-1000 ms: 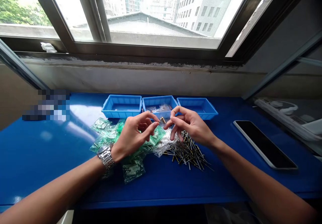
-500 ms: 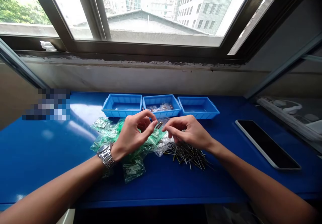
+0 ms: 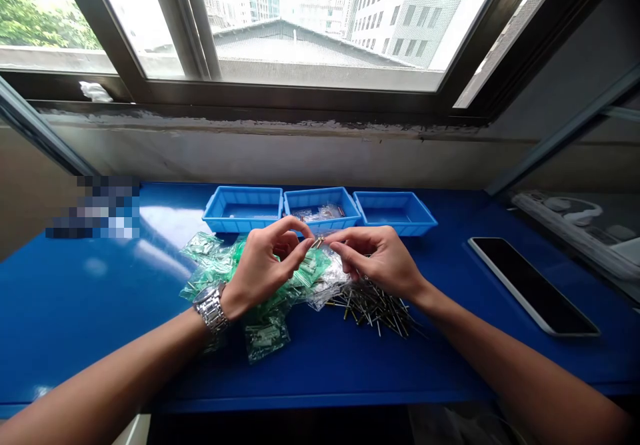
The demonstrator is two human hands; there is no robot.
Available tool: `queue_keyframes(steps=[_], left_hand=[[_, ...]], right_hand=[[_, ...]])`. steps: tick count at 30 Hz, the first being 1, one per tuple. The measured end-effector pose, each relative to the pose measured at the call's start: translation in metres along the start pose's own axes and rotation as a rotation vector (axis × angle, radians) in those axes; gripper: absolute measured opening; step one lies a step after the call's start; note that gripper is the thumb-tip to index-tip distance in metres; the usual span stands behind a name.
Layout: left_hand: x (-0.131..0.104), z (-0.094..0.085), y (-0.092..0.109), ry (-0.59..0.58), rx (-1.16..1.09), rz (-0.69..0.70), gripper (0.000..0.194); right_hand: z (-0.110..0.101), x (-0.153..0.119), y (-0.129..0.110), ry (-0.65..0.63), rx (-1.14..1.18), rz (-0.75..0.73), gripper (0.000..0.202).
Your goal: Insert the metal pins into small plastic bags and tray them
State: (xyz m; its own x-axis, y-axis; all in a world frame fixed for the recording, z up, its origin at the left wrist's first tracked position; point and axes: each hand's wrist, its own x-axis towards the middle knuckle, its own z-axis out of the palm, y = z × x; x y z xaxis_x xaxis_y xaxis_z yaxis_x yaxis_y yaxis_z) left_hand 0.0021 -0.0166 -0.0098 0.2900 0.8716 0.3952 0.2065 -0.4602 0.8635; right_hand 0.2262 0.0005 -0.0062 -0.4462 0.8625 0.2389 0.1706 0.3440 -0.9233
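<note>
Between my hands, at the fingertips, are a few small brass-coloured metal pins (image 3: pixel 319 241). My left hand (image 3: pixel 270 258), with a watch on its wrist, pinches them between thumb and index finger; whether a clear bag surrounds them I cannot tell. My right hand (image 3: pixel 383 258) has its thumb and index finger brought together just right of the pins; what they hold is too small to make out. Under my right hand lies a pile of thin metal rods (image 3: pixel 377 308). Green-tinted small plastic bags (image 3: pixel 267 335) spread beneath my left hand, and clear bags (image 3: pixel 327 285) lie between.
Three blue trays stand in a row behind my hands: left (image 3: pixel 243 225), middle (image 3: pixel 323 228) with small bagged parts inside, and right (image 3: pixel 395 228). A phone (image 3: pixel 533 285) lies at the right of the blue table (image 3: pixel 100 318). A window rises behind.
My right hand's fingertips have come up to the pins, and its index finger has stretched leftward. The pins sit slightly higher and are turned. My left hand has hardly moved.
</note>
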Motion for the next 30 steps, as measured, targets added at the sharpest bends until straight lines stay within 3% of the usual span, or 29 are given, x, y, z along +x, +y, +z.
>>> queue_keyframes(steps=[8, 22, 30], left_hand=[[-0.0014, -0.0004, -0.0018, 0.070, 0.039, 0.104, 0.011], [-0.0020, 0.0002, -0.0022, 0.119, 0.076, 0.164, 0.018], [-0.0019, -0.0001, -0.0006, 0.105, 0.073, 0.123, 0.017]], right_hand=[[0.0014, -0.0028, -0.0025, 0.128, -0.074, -0.093, 0.030], [0.0026, -0.0052, -0.0055, 0.155, -0.193, -0.199, 0.040], [0.0013, -0.0059, -0.0082, 0.141, -0.198, -0.164, 0.040]])
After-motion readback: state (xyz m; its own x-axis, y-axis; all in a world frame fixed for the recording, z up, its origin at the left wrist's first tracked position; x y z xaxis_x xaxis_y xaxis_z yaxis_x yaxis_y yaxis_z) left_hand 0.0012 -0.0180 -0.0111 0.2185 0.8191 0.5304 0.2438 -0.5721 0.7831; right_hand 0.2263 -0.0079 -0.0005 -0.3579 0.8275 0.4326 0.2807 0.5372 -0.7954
